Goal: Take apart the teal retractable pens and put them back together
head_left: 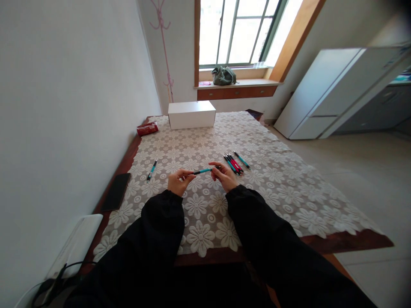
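A teal and black pen (pixel 203 171) is held level above the tablecloth between my two hands. My left hand (pixel 179 181) pinches its left end between thumb and fingers. Around its right end the fingers of my right hand (pixel 224 175) are closed, partly hiding that tip. Just beyond my right hand lies a row of several pens, among them a red pen (pixel 235 162) and, slightly apart at the right, a teal pen (pixel 242 159). Left of my left hand a single teal and black pen (pixel 152 170) rests on the cloth.
A flower-patterned tablecloth (pixel 199 237) covers the table. At its far end stand a white box (pixel 192 116) and a red packet (pixel 147 128). Along the left edge lie a dark phone (pixel 116 192) and a white power strip (pixel 77 244) with cables. A wall borders the left side.
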Demonstrator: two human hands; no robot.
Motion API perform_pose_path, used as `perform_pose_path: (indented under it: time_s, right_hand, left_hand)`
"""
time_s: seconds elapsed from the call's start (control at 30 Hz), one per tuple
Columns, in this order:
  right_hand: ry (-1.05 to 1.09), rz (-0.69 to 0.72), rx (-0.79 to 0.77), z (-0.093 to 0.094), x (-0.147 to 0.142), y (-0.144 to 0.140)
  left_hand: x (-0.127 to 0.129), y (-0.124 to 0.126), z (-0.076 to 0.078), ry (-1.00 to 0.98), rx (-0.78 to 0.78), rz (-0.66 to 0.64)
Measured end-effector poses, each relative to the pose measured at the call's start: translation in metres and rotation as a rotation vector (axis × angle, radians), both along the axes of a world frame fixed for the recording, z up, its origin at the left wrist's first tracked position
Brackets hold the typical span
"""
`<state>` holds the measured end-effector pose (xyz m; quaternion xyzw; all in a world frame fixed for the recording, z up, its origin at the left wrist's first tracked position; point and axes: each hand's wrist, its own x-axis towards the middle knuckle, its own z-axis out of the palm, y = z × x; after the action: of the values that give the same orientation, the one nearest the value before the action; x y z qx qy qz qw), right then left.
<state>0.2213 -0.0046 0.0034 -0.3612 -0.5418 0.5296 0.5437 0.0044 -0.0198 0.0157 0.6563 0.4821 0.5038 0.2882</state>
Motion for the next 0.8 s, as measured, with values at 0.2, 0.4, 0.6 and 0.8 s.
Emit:
perform_pose_path:
  time_s: [0.2, 0.4, 0.6, 0.8]
  right_hand:
    - [-0.041, 0.069, 0.059, 0.000, -0.002, -0.002]
    - [-0.095, 0.003, 0.084, 0.000, -0.003, -0.002]
    - [-0.201, 0.026, 0.125, -0.007, -0.001, -0.001]
    - [-0.600, -0.042, 0.266, -0.005, 0.005, -0.001]
  left_hand:
    - [0.000, -0.004, 0.003, 0.040, 0.057, 0.029]
    - [0.000, -0.005, 0.003, 0.046, 0.066, 0.020]
    - [-0.002, -0.001, 0.000, -0.010, 0.025, 0.039]
    - [-0.001, 0.008, -0.005, -0.287, -0.187, -0.069]
